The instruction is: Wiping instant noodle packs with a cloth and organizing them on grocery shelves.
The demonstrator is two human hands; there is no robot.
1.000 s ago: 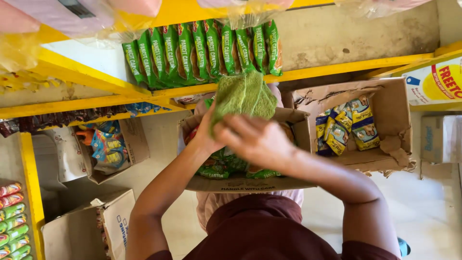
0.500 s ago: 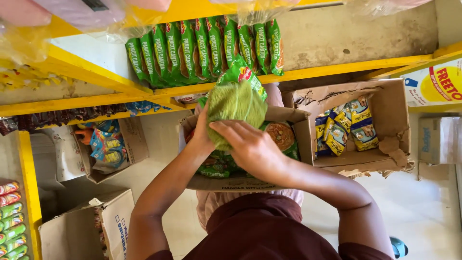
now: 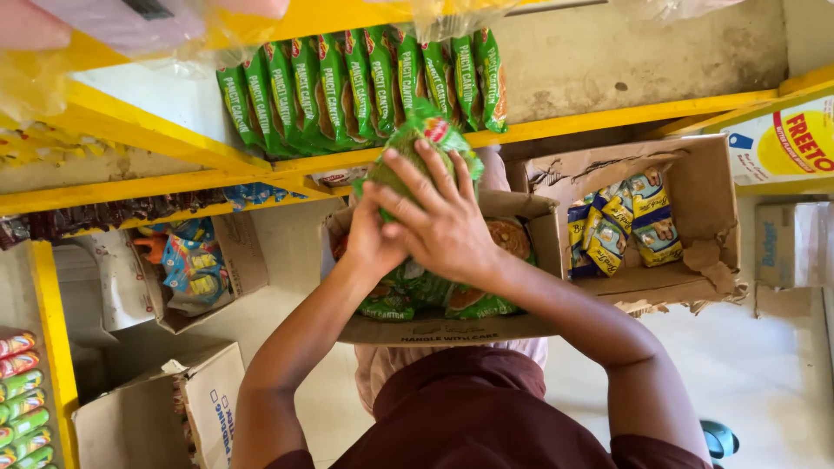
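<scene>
I judge the stocking step is in hand. At frame centre, my left hand [image 3: 369,239] and right hand [image 3: 443,226] together press a bundle of green noodle packets [image 3: 417,143], both grips curled tight around it, just below the yellow shelf [image 3: 556,126] and above the open carton [image 3: 434,328]. The next move calls for lifting it beside the shelved green packets [image 3: 365,87].
</scene>
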